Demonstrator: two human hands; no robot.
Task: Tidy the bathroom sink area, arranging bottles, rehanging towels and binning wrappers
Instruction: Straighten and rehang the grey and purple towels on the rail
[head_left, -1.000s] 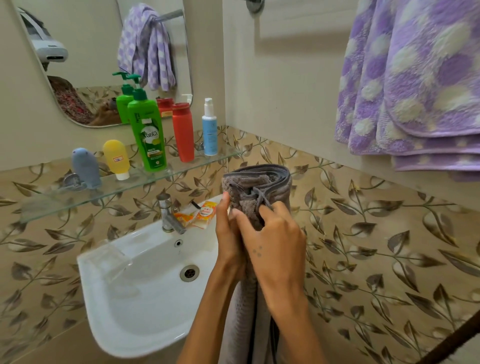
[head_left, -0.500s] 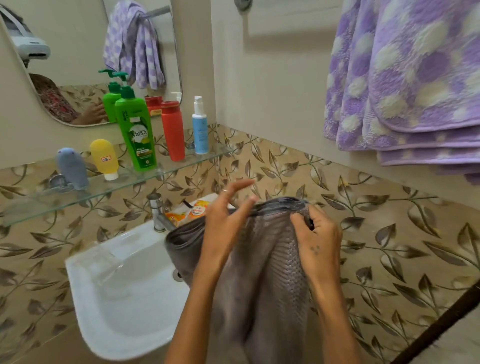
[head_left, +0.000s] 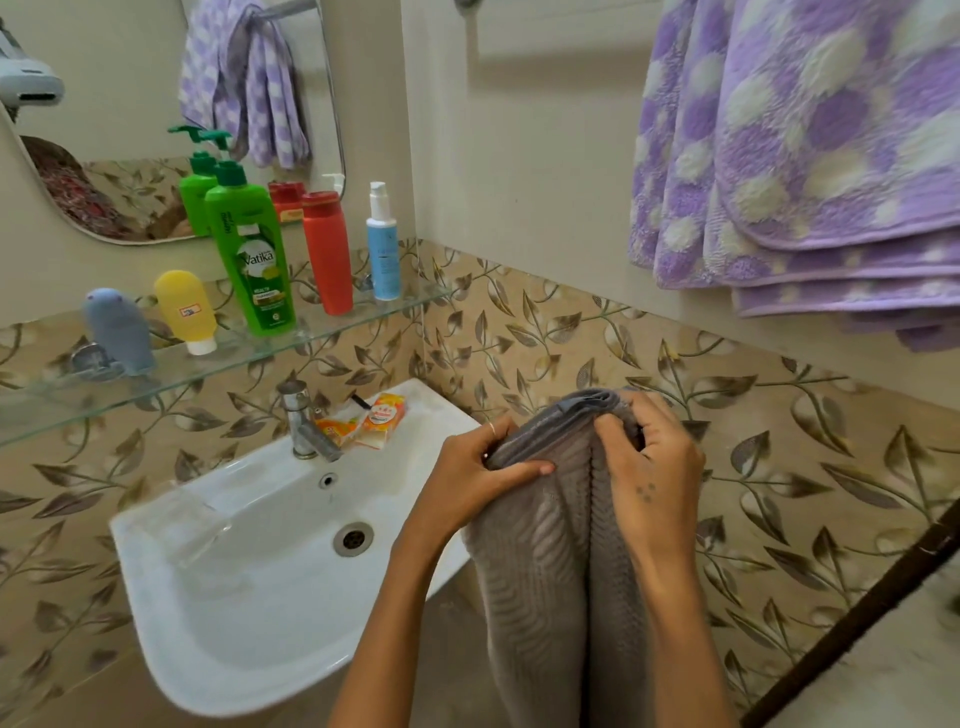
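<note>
Head view: the left hand (head_left: 470, 480) and right hand (head_left: 649, 475) are both pinching the grey towel (head_left: 550, 561) at its folded top. Fingers are gripping tightly, probably keeping the fold even for rehanging.

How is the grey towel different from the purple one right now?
The grey towel is plain and ribbed; the purple towel is fluffy with pale spots. The grey towel is gripped at its top fold by the left hand and right hand; the purple towel hangs high on the wall, untouched. Both hang down in folds.
</note>
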